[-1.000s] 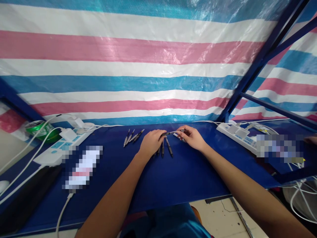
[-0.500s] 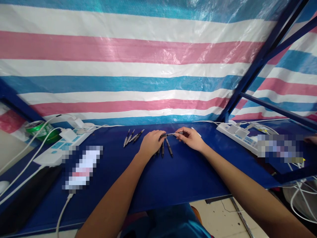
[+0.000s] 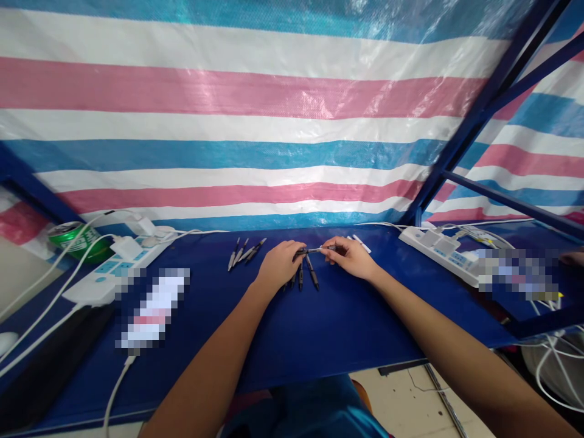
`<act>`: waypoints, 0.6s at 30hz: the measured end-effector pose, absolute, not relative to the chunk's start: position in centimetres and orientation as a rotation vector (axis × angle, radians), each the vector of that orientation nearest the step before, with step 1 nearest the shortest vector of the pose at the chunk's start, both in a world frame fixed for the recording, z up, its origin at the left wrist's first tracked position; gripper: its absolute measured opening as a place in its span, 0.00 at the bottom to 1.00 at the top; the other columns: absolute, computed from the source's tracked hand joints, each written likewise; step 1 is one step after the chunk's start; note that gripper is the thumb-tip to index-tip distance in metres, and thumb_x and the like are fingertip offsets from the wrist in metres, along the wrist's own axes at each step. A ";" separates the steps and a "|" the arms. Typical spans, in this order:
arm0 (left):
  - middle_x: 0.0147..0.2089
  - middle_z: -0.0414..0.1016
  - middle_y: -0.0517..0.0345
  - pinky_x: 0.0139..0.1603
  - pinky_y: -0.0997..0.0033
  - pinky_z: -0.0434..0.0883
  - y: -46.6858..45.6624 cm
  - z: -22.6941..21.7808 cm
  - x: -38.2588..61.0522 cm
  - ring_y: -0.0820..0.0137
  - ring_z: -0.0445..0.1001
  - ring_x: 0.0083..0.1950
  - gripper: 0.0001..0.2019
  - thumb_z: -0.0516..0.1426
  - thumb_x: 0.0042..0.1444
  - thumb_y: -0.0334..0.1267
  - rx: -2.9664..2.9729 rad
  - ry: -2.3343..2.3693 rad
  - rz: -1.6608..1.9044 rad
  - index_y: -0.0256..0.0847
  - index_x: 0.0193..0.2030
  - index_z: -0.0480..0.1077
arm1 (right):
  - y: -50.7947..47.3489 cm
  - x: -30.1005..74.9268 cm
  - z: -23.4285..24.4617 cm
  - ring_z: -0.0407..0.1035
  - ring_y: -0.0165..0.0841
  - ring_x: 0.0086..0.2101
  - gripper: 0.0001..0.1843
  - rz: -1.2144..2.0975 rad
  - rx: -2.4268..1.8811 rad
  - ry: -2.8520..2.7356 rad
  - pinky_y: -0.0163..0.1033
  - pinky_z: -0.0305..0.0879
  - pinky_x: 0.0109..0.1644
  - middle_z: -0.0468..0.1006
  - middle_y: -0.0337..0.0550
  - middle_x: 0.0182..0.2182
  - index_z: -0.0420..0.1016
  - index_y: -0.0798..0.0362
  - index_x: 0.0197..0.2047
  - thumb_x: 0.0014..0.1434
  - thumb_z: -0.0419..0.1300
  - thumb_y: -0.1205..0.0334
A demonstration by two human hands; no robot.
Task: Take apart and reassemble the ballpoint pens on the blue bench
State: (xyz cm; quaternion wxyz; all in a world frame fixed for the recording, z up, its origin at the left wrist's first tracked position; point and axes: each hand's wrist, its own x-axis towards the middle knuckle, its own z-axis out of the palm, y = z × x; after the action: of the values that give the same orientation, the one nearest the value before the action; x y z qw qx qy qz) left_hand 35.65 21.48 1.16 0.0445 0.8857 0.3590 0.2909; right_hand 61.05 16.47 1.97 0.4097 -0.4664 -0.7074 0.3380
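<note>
Between my two hands a dark pen [image 3: 314, 250] lies nearly level, just above the blue table [image 3: 347, 328]. The fingers of my left hand [image 3: 280, 263] are closed on its left end. My right hand [image 3: 350, 255] pinches its right end, covering part of it. Beneath and in front of the held pen, several dark pens, one a loose pen [image 3: 312, 272], rest on the table, some partly hidden by my left hand. Left of my left hand lies a group of several grey-black pens [image 3: 241, 254]. Thin white pieces [image 3: 362, 243] lie behind my right hand.
Power strips with plugs stand at left [image 3: 98, 283] and right [image 3: 438, 254]. A green can [image 3: 77, 242] is at the far left, near a blurred, cabled device [image 3: 152, 310]. A blue metal frame [image 3: 456, 140] rises at right before a striped sheet [image 3: 255, 91].
My right hand has shifted slightly and turned a little at the pen's right end, showing more of the white pieces behind it. My left hand stays almost where it was.
</note>
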 end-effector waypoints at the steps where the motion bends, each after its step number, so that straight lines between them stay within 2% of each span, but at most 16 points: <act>1: 0.48 0.82 0.53 0.52 0.60 0.77 21.4 1.2 35.7 0.59 0.79 0.52 0.11 0.59 0.68 0.34 2.709 1.100 0.874 0.45 0.54 0.78 | 16.5 61.0 2.0 0.77 0.37 0.32 0.22 0.859 -1.171 -1.784 0.43 0.76 0.37 0.82 0.42 0.34 0.79 0.47 0.49 0.66 0.64 0.38; 10: 0.49 0.81 0.53 0.51 0.62 0.76 21.4 1.2 35.6 0.60 0.78 0.52 0.11 0.59 0.68 0.33 2.712 1.075 0.858 0.46 0.54 0.78 | 16.4 60.9 1.6 0.77 0.37 0.31 0.19 0.878 -1.140 -1.805 0.43 0.75 0.37 0.82 0.41 0.34 0.80 0.47 0.49 0.67 0.64 0.41; 18: 0.50 0.81 0.54 0.54 0.61 0.74 21.1 1.7 35.7 0.61 0.77 0.53 0.10 0.57 0.71 0.37 2.692 1.142 0.791 0.44 0.54 0.78 | 16.5 60.9 1.8 0.77 0.36 0.31 0.21 0.856 -1.141 -1.796 0.42 0.75 0.37 0.82 0.42 0.33 0.80 0.48 0.49 0.67 0.64 0.40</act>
State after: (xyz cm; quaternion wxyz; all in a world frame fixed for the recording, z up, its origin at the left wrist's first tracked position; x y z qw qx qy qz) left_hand 35.69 21.07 1.68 0.0560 0.8873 0.3763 0.2607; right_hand 60.87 16.45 1.81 0.4115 -0.4533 -0.7138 0.3401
